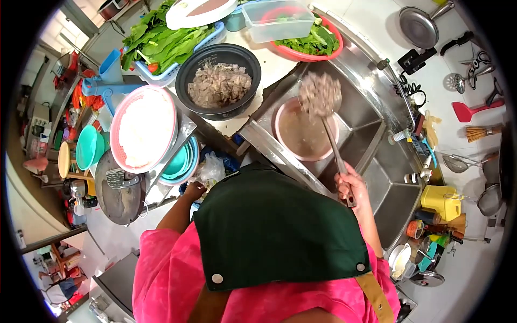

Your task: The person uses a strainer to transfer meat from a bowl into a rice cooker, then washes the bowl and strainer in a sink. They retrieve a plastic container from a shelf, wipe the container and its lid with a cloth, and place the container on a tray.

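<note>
My right hand (351, 188) is closed around the metal handle of a skimmer (335, 145). Greyish pieces of meat (320, 94) are heaped on its head, which is raised over a pink-rimmed basin (279, 132) of cloudy brownish liquid in the sink. Left of the sink, a black pot (186, 99) holds more cut meat (219, 85). Low by my left side, my left hand (195, 189) is near a plastic bag (214, 168) and turquoise basins (180, 164); its fingers are too dark and small to read.
A pink basket (173, 126) of white food stands at left, beside a round board (119, 202) with a cleaver (121, 178). Leafy greens (167, 40) and a red basin (336, 46) are at the back. The sink's divider (366, 145) runs to my right.
</note>
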Action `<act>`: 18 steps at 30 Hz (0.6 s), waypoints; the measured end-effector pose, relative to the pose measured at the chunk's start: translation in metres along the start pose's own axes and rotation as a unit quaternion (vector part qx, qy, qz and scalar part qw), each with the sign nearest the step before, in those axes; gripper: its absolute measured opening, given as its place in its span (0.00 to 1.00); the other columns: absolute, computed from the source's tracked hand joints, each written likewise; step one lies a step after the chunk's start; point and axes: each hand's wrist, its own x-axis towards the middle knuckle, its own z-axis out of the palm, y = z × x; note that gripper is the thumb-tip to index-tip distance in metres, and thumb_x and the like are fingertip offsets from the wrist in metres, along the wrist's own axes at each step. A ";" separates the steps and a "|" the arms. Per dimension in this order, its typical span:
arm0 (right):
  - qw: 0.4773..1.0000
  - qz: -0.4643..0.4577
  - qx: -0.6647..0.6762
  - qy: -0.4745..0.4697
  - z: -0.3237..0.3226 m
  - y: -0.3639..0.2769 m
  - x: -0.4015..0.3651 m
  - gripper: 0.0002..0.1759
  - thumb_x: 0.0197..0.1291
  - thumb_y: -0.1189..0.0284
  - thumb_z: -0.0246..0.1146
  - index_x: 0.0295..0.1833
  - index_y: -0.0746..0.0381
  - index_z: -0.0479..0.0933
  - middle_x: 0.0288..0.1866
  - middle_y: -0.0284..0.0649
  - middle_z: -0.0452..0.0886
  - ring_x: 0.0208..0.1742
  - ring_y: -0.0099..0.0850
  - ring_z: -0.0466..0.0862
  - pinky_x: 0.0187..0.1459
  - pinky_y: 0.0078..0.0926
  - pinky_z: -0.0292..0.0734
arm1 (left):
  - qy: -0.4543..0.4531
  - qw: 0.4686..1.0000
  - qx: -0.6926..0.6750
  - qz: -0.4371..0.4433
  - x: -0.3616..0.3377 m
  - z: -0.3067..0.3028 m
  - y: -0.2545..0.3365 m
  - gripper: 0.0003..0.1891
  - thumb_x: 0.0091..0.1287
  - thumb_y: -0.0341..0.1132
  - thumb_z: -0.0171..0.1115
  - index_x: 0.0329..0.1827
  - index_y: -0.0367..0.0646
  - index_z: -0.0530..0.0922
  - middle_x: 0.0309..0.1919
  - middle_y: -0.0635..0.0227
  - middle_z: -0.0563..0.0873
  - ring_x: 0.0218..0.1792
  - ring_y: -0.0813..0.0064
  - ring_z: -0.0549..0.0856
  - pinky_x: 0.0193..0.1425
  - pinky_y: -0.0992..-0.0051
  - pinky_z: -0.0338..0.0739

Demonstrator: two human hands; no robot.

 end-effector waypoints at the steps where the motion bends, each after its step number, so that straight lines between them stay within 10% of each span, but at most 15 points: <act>1: 1.000 -0.001 -0.001 0.001 0.015 -0.009 -0.003 0.21 0.50 0.78 0.52 0.53 0.63 0.64 0.23 0.39 0.69 0.11 0.19 0.65 0.10 0.15 0.63 | 0.000 1.000 -0.005 -0.008 -0.003 -0.001 0.002 0.18 0.47 0.47 0.61 0.33 0.41 0.79 0.32 0.57 0.82 0.36 0.62 0.81 0.43 0.69 0.73; 11: 0.956 -0.085 -0.225 -0.171 0.117 0.005 0.051 0.27 0.51 0.79 0.54 0.60 0.64 0.60 0.21 0.36 0.70 0.11 0.21 0.67 0.11 0.17 0.64 | -0.018 0.996 -0.084 -0.028 -0.011 0.000 0.001 0.18 0.46 0.45 0.63 0.32 0.39 0.79 0.29 0.57 0.82 0.30 0.65 0.82 0.38 0.70 0.75; 14: 0.896 -0.136 -0.410 -0.102 0.114 0.020 0.070 0.26 0.52 0.79 0.52 0.60 0.64 0.60 0.23 0.37 0.73 0.13 0.21 0.68 0.16 0.15 0.65 | -0.013 0.998 -0.066 0.002 -0.008 0.011 -0.018 0.18 0.46 0.45 0.63 0.31 0.38 0.79 0.28 0.57 0.82 0.28 0.66 0.82 0.36 0.70 0.75; 16: 0.748 -0.318 -0.581 -0.049 0.108 0.025 0.080 0.25 0.54 0.78 0.51 0.60 0.63 0.60 0.27 0.38 0.75 0.17 0.21 0.69 0.21 0.13 0.65 | -0.002 0.998 -0.061 0.008 -0.014 0.015 -0.022 0.17 0.46 0.44 0.64 0.31 0.38 0.79 0.27 0.57 0.82 0.27 0.67 0.82 0.34 0.71 0.76; 18: 0.760 -0.287 -0.583 -0.034 0.103 0.023 0.078 0.24 0.55 0.79 0.52 0.60 0.62 0.61 0.33 0.36 0.76 0.21 0.19 0.70 0.25 0.11 0.65 | 0.009 0.998 -0.056 0.012 -0.023 0.010 -0.019 0.17 0.46 0.43 0.64 0.31 0.38 0.79 0.26 0.58 0.82 0.25 0.68 0.82 0.33 0.72 0.76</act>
